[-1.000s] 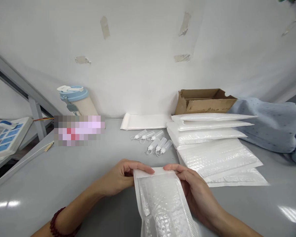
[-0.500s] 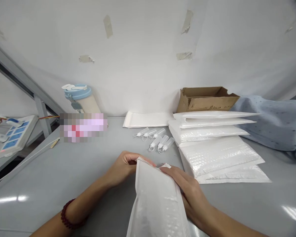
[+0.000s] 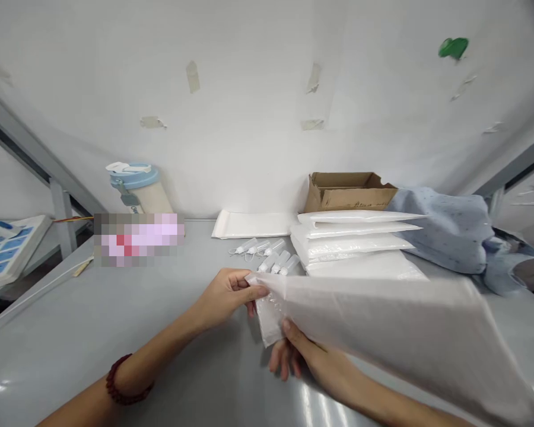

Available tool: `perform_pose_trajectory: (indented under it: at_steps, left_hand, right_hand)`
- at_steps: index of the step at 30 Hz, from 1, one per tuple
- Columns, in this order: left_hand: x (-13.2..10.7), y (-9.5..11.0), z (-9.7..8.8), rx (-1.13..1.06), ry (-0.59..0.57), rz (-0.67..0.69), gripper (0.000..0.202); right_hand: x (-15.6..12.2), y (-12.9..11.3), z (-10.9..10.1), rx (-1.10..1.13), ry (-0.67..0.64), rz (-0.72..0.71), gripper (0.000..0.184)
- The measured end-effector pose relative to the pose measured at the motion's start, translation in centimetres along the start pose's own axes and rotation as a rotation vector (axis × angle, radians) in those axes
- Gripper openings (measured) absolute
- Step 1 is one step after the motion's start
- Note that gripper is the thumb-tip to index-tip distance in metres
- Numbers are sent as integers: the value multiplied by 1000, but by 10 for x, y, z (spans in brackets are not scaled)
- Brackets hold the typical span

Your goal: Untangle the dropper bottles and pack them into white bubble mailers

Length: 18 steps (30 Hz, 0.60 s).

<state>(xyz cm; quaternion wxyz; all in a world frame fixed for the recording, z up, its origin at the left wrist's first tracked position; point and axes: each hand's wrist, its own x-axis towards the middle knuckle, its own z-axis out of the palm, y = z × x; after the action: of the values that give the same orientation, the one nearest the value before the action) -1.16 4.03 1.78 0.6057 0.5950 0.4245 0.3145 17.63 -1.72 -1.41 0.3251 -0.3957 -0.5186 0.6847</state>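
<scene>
A white bubble mailer (image 3: 382, 320) stretches across the front right, its narrow flap end to the left and its far end blurred by motion. At the flap's upper left corner, my left hand (image 3: 234, 290) pinches the edge between thumb and fingers. My right hand (image 3: 307, 356) grips the lower edge near the fold, thumb on the front and the other fingers partly behind it. Just beyond the mailer lie several small clear dropper bottles (image 3: 269, 255) with white caps. Whatever the mailer contains is hidden.
A stack of white bubble mailers (image 3: 360, 243) sits behind, before an open cardboard box (image 3: 351, 193). Another flat mailer (image 3: 258, 224) lies by the wall. Blue cloth (image 3: 440, 231) is at right; a blue-lidded tumbler (image 3: 137, 184), a pixelated pink item (image 3: 146, 237) and a power strip (image 3: 13, 249) are at left.
The mailer has swung from upright in front of me to lying sideways toward the right. My right hand has moved lower, beneath its edge. The view has shifted slightly right.
</scene>
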Motion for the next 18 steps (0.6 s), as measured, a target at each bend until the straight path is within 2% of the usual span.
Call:
perform_pose_trajectory:
  at_steps: [3,7,12,18]
  left_hand:
    - [13,11,7,13,-16,4,25]
    - [34,22,21,37,-33,-74,27]
    - [55,21,41,-98,-67,-210,27]
    - [69,19,56,-183,-41,-203,26]
  right_hand:
    - [-2,0,-1,56,-20,50,68]
    - [-6,-7,-7,279,66,-13,64]
    - [-8,-12,-12,488,140,-107,53]
    - [-7,-10,-13,537,199,-84,51]
